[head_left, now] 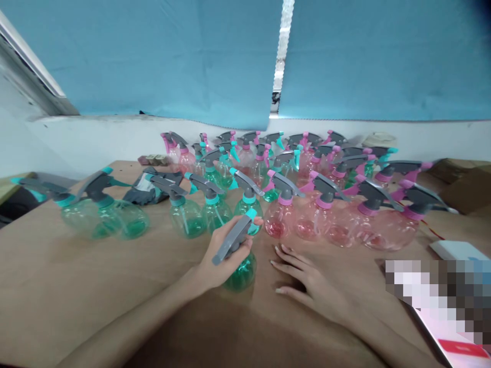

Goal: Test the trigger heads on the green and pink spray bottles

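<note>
My left hand is wrapped around the neck of a green spray bottle with a grey trigger head and teal nozzle, standing on the brown table in front of me. My right hand lies flat on the table just right of that bottle, fingers spread and holding nothing. Behind them stand several green spray bottles on the left and several pink ones on the right.
A dark folded cloth or bag lies behind the green bottles. A white box and a white sheet with a red label sit at the right. Cardboard is at the far right. Blue sheeting hangs on the wall behind.
</note>
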{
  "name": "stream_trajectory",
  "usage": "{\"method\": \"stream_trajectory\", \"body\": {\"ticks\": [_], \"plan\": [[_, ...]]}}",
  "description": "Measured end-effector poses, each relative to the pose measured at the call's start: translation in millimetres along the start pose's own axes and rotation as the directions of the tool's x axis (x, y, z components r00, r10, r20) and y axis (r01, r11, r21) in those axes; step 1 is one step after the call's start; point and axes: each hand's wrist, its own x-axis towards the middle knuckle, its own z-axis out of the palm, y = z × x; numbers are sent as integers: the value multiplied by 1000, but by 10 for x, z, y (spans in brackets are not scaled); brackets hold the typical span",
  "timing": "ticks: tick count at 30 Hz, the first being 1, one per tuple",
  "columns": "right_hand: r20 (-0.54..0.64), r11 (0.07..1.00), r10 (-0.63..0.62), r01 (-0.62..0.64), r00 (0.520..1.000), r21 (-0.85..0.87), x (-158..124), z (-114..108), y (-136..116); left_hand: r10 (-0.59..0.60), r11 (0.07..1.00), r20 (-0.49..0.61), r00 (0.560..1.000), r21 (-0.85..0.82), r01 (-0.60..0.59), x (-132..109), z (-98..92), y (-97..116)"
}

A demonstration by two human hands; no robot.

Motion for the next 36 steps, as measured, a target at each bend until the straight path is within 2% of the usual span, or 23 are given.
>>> {"method": "stream_trajectory", "body": {"ticks": [14,18,25,32,34,36], "plan": [[-10,1000,-7,7,1000,13,1,13,-1,1,1000,16,1000,31,-1,-13,-21,26],[-15,1000,4,-4,1000,21,3,-1,-15,18,1000,3,1000,7,-19,-8,-26,33],[14,1000,-2,3,1000,-24,-1,0,-5,48,997,-28,998,64,-46,0,-54,17],[-14,1000,-19,18,1000,-14,-15,44,41,21,998,-12,1000,64,-20,10,-43,22],[-25,1000,-21,21,999,9,-15,48,49,2,997,-44,999,73,1,10,-19,10],[-34,999,-22,23,999,24,-13,46,51,3,999,-125,992,54,4,7,11,-3]]}}
